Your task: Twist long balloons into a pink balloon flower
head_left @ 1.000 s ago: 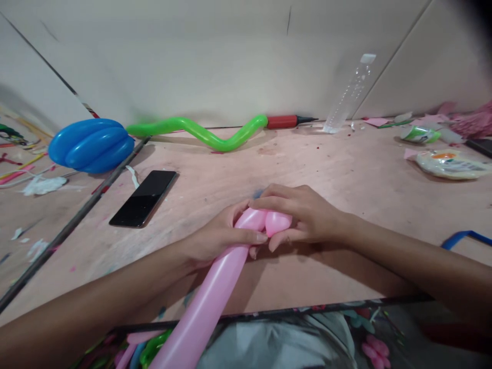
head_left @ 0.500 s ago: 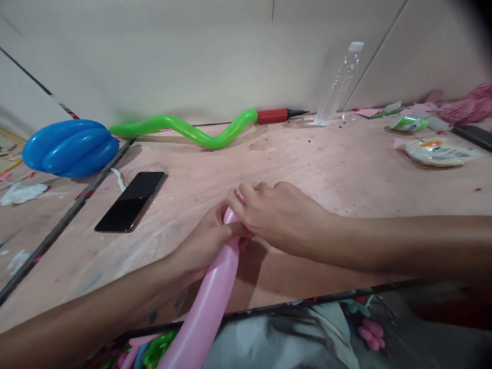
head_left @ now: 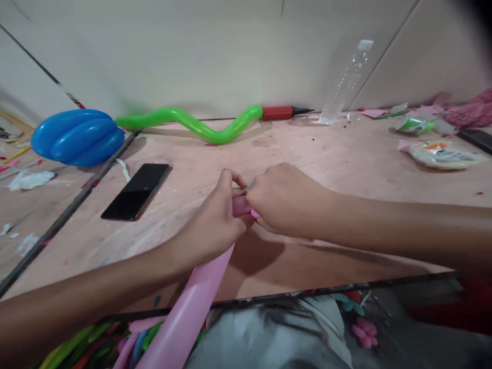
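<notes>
A long pink balloon (head_left: 192, 302) rises from below the table's front edge up to my two hands. My left hand (head_left: 223, 210) is wrapped round it near its upper end, thumb and fingers curled about it. Pressed close against it, my right hand (head_left: 286, 202) is closed in a pinch on the balloon's end. Most of that end is hidden inside my fingers; only a bit of pink shows between the hands. Both hands are a little above the tabletop (head_left: 200, 174).
Left of my hands lies a black phone (head_left: 136, 192). Farther back are a blue bundled balloon (head_left: 79, 137), a bent green balloon (head_left: 192, 125), a red pump (head_left: 277, 113) and a clear bottle (head_left: 344, 89). A plastic packet (head_left: 442, 155) lies at right.
My hands have turned and drawn the balloon's upper end sideways between them, so less of it shows. My right hand has closed tighter. The view has shifted slightly.
</notes>
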`<state>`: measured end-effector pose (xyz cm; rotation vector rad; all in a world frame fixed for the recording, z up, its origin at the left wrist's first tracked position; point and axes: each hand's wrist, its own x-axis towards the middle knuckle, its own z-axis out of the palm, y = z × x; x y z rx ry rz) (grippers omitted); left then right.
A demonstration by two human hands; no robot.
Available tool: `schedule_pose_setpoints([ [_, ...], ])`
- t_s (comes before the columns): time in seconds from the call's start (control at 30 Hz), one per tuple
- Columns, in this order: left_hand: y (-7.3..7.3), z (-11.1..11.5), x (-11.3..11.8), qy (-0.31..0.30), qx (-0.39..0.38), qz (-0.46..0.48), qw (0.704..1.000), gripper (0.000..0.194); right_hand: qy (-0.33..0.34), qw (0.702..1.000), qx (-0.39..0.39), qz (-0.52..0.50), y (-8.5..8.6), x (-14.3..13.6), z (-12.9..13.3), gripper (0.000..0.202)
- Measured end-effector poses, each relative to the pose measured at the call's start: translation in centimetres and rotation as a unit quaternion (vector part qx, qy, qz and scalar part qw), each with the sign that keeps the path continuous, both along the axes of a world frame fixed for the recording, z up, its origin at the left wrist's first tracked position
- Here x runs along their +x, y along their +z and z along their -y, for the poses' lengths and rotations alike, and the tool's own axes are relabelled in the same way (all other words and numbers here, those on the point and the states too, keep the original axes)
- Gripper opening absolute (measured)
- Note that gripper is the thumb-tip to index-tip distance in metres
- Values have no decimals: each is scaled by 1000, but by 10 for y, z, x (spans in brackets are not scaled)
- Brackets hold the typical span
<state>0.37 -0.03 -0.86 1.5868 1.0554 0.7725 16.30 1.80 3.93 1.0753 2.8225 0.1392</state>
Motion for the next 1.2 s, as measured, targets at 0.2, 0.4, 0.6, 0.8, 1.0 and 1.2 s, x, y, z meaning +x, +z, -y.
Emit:
schedule_pose_setpoints([
  [0.2, 11, 21, -1, 37, 204, -160, 965, 37, 2, 875, -464, -138, -2, 25, -31, 15],
  [0.4, 14, 29, 0, -10, 318, -217, 923, 25, 53, 681, -719, -126, -12, 35, -56, 23],
  [0.6, 18, 7, -7, 51, 207, -137, 967, 16, 15, 798, -476, -370, -24, 32, -37, 19],
  [0.8, 10, -6, -14, 75, 99, -37, 992, 19, -11, 866, -252, -433, -35, 30, -8, 22],
  [1.0, 6, -5, -13, 82, -47, 32, 995, 29, 55, 934, -32, -351, -47, 35, -11, 35],
  [1.2, -2, -7, -9, 24, -117, 54, 991, 35, 74, 960, -39, -268, -47, 33, -9, 73],
])
